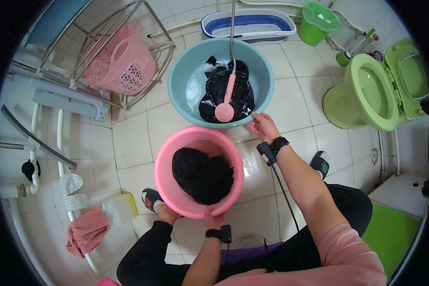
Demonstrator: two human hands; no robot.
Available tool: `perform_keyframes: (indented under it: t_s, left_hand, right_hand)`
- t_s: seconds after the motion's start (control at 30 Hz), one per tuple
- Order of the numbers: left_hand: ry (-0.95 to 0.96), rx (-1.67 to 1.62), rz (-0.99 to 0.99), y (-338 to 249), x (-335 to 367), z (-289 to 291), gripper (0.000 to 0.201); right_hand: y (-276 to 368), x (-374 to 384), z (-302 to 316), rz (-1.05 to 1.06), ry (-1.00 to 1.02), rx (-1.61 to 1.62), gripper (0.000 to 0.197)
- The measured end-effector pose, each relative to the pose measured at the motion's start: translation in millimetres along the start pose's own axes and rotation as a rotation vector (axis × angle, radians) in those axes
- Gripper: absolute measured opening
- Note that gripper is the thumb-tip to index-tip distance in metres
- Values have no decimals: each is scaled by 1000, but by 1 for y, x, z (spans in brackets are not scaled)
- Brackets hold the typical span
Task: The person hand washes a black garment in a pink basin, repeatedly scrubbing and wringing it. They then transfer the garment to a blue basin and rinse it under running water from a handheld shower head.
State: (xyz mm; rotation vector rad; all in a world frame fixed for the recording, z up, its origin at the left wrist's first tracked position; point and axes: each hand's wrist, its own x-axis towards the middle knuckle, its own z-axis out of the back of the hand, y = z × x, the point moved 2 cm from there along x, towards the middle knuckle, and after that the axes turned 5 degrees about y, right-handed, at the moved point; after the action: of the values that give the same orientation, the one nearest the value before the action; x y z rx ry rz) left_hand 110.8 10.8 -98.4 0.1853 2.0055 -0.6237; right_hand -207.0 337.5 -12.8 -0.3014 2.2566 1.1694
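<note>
A pink basin (159, 176) stands on the floor before me with dark, bunched clothing (202, 176) in it. My left hand (214, 220) grips its near rim, the fingers partly hidden by the edge. Just beyond is a larger blue basin (176, 81), where black wet clothing (217, 81) lies among whitish suds. On top of that clothing rests a pink shower head (225, 112), its metal hose running up out of view. My right hand (264, 127) pinches the blue basin's near right rim. A strap with a small black device is on each wrist.
A light-green toilet (341, 102) with its lid raised is at the right. Behind the basins are a blue-and-white tub (248, 24) and a green bin (314, 28). A pink laundry basket (128, 66) sits on a metal rack at the left, above pipes and a reddish towel (88, 231).
</note>
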Motion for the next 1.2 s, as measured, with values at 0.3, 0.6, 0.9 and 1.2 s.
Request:
perform_keyframes:
  t_s: [0.3, 0.6, 0.9, 1.2]
  left_hand:
    - [129, 252, 52, -160, 18, 11, 22]
    - [-8, 593, -32, -256, 96, -4, 27]
    - [103, 671, -3, -289, 139, -76, 20]
    - [290, 631, -9, -266, 158, -153, 9]
  right_hand:
    - [-19, 20, 34, 240, -373, -255, 56]
    - [-30, -85, 118, 400, -390, -622, 91]
    - [-85, -180, 189, 222, -388, -573, 86]
    - [-37, -252, 117, 384, -696, -1658, 102]
